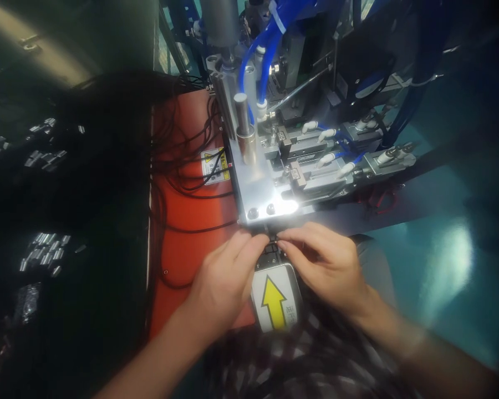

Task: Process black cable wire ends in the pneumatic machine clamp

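Both of my hands meet at a small dark fixture [271,258] at the front of a metal machine [258,188]. My left hand [227,271] is closed, its thumb and fingers pinched together at the fixture's left side. From the right, my right hand [326,260] pinches with thumb and index finger at the same spot. Whatever lies between the fingertips is too small to make out. Just below the fixture is a white plate [260,310] with a yellow arrow [273,299] pointing away from me.
Black cables [191,188] run over the orange base [191,244] on the left. Small shiny metal pieces [45,249] lie in groups on the dark surface farther left. Blue air tubes [266,61] and pneumatic cylinders [316,185] occupy the machine's back and right.
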The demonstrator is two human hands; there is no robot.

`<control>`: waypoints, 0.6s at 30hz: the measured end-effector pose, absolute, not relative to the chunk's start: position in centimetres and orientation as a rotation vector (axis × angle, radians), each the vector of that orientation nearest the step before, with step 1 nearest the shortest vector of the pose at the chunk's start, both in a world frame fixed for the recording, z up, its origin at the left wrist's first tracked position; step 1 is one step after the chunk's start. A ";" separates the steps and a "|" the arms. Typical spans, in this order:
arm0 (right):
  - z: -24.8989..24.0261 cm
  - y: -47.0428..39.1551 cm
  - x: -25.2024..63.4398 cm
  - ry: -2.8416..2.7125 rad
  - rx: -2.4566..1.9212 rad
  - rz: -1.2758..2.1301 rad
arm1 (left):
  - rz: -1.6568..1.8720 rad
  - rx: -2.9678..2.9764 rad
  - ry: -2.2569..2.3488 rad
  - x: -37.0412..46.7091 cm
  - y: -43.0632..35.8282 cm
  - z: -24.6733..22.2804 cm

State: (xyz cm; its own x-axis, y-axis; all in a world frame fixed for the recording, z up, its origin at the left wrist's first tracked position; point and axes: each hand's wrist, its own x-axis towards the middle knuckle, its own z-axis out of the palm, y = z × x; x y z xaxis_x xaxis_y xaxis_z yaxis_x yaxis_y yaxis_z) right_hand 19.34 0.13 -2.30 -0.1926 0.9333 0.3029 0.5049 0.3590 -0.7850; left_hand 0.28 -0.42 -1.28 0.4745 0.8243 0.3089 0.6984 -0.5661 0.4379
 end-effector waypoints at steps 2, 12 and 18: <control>-2.5 -0.1 19.6 -1.802 -1.261 0.687 | 0.719 2.466 1.302 0.3 -0.4 -1.2; -3.2 -0.5 19.4 -1.552 -1.439 0.913 | 0.683 2.455 1.307 0.3 -0.3 -1.2; -3.3 -0.1 19.3 -1.545 -1.442 1.016 | 0.708 2.472 1.311 0.3 -0.2 -1.4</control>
